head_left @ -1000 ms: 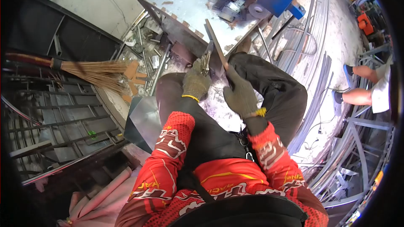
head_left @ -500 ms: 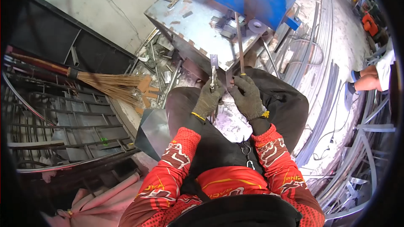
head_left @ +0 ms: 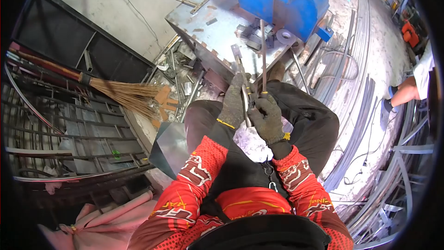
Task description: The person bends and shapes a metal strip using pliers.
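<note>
Both hands wear dark work gloves with yellow cuffs. My left hand is closed along long metal pliers, which point away from me. At their far tip sits a small flat metal piece. My right hand is closed around the near end of a slim metal rod, which reaches up toward the blue vise. Its fingers are right beside the pliers' handles, low between my knees. A whitish crumpled piece lies below the hands, partly covered by them.
A metal-topped stand carries a blue vise, metal offcuts and a ring-shaped disc. A straw broom lies over a metal grille at left. Long metal bars cover the floor at right, near another person's leg.
My left hand has turned and slid forward along the pliers, whose tip has moved farther away. My right hand has moved down, closer to the pliers' handles. The view has shifted slightly.
</note>
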Available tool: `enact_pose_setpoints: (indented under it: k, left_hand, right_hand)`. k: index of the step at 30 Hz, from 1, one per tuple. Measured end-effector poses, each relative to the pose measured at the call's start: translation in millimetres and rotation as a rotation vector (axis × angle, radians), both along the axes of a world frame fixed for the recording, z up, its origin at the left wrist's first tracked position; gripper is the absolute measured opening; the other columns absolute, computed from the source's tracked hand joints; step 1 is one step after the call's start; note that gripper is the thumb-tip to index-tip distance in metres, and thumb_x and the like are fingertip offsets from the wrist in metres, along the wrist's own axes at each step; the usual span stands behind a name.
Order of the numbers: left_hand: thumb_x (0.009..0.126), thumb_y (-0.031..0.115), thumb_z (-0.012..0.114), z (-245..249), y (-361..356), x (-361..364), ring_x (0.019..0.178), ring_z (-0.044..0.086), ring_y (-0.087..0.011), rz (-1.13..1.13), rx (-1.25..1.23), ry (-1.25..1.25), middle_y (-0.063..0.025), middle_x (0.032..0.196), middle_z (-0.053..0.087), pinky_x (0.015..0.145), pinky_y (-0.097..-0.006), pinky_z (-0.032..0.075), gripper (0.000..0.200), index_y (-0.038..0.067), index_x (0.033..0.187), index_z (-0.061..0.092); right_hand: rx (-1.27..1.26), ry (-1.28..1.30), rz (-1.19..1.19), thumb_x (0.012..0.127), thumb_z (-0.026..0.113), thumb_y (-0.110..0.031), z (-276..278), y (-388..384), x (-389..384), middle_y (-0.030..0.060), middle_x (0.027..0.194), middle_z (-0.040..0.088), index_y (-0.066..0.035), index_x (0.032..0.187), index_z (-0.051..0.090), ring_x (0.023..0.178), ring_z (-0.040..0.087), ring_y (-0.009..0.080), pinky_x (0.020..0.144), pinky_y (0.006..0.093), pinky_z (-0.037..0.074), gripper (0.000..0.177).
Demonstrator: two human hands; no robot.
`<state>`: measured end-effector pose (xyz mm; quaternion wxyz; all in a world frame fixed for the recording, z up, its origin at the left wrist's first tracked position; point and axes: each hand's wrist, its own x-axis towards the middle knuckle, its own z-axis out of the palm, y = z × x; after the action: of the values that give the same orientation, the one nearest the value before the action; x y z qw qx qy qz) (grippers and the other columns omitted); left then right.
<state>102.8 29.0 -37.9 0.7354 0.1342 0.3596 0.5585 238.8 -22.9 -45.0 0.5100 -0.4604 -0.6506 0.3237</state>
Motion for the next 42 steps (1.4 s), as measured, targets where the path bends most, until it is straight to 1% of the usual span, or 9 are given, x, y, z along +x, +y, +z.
enact_pose_setpoints:
  k: [9, 13, 15, 16, 19, 20, 24, 41, 42]
  left_hand:
    - [0.106, 0.048, 0.059, -13, 13, -10, 0.081, 0.069, -0.0174, -0.04, 0.076, 0.203, -0.008, 0.101, 0.072, 0.073, -0.0331, 0.06, 0.057, -0.003, 0.129, 0.064]
    - [0.11, 0.039, 0.053, 2, 11, -13, 0.087, 0.07, -0.0283, -0.161, 0.214, 0.858, -0.0122, 0.101, 0.07, 0.075, -0.0409, 0.057, 0.046, -0.002, 0.127, 0.065]
    - [0.108, 0.031, 0.054, -5, 13, -20, 0.092, 0.067, -0.0374, -0.454, 0.702, 1.623, -0.0201, 0.097, 0.066, 0.078, -0.0435, 0.054, 0.035, 0.002, 0.124, 0.065]
    - [0.105, 0.024, 0.055, -9, 2, -11, 0.094, 0.064, -0.0435, -0.329, 0.461, 1.327, -0.0255, 0.096, 0.062, 0.079, -0.0424, 0.052, 0.027, 0.004, 0.12, 0.065]
    - [0.106, 0.024, 0.056, -21, -19, -4, 0.084, 0.064, -0.0378, -0.216, 0.575, 1.111, -0.0221, 0.094, 0.062, 0.075, -0.0432, 0.053, 0.026, 0.0, 0.116, 0.062]
    - [0.106, 0.023, 0.058, -23, -21, -9, 0.079, 0.063, -0.0257, -0.281, 0.46, 1.078, -0.0151, 0.091, 0.062, 0.071, -0.0414, 0.052, 0.023, 0.0, 0.111, 0.061]
    - [0.107, 0.023, 0.056, 6, -24, 0, 0.085, 0.058, -0.0115, -0.271, 0.099, 0.785, -0.0031, 0.091, 0.061, 0.076, -0.0325, 0.051, 0.022, 0.002, 0.107, 0.062]
    - [0.108, 0.028, 0.05, -63, -13, 0, 0.083, 0.061, -0.0188, -0.106, 0.334, 0.819, -0.0089, 0.094, 0.061, 0.072, -0.0343, 0.052, 0.027, 0.004, 0.111, 0.062]
    - [0.108, 0.026, 0.051, -61, -13, -4, 0.088, 0.06, -0.0198, -0.087, 0.527, 1.04, -0.0102, 0.097, 0.062, 0.077, -0.0352, 0.051, 0.026, 0.003, 0.106, 0.063]
  right_hand:
    - [-0.12, -0.151, -0.006, 0.081, 0.085, -0.028, -5, 4, 4, 0.0182, 0.081, 0.061, -0.001, 0.095, 0.072, 0.082, 0.06, 0.0366, 0.08, 0.0465, 0.05, 0.033]
    - [-0.134, -0.064, -0.066, 0.08, 0.085, -0.028, -20, 3, -4, 0.0183, 0.079, 0.06, 0.0, 0.088, 0.071, 0.079, 0.06, 0.0364, 0.072, 0.0472, 0.047, 0.032]
    - [-0.099, -0.142, -0.117, 0.08, 0.084, -0.026, -25, 7, 1, 0.0179, 0.08, 0.061, 0.0, 0.087, 0.072, 0.076, 0.06, 0.0356, 0.069, 0.046, 0.046, 0.03]
    - [-0.136, -0.119, -0.147, 0.08, 0.083, -0.03, -22, 9, 3, 0.0189, 0.08, 0.059, 0.001, 0.083, 0.069, 0.078, 0.059, 0.0377, 0.069, 0.0476, 0.046, 0.033]
    - [-0.198, -0.116, -0.211, 0.08, 0.081, -0.034, -25, 9, 4, 0.0203, 0.082, 0.058, 0.001, 0.081, 0.067, 0.08, 0.059, 0.0399, 0.069, 0.049, 0.046, 0.038]
    - [-0.218, -0.141, -0.238, 0.08, 0.08, -0.034, -29, 8, 3, 0.0207, 0.083, 0.059, 0.001, 0.081, 0.067, 0.08, 0.06, 0.0399, 0.07, 0.0488, 0.047, 0.038]
    - [-0.323, -0.058, -0.181, 0.079, 0.081, -0.034, -32, 9, 0, 0.0203, 0.087, 0.063, 0.001, 0.085, 0.07, 0.081, 0.064, 0.0351, 0.073, 0.0472, 0.05, 0.037]
    - [-0.16, -0.254, -0.098, 0.077, 0.084, -0.033, -29, 14, 6, 0.0229, 0.096, 0.063, -0.001, 0.097, 0.068, 0.093, 0.061, 0.0432, 0.083, 0.0522, 0.051, 0.041]
    - [-0.109, -0.259, -0.105, 0.077, 0.085, -0.032, -26, 14, 5, 0.0212, 0.094, 0.061, -0.001, 0.095, 0.067, 0.092, 0.061, 0.0416, 0.08, 0.051, 0.05, 0.04]
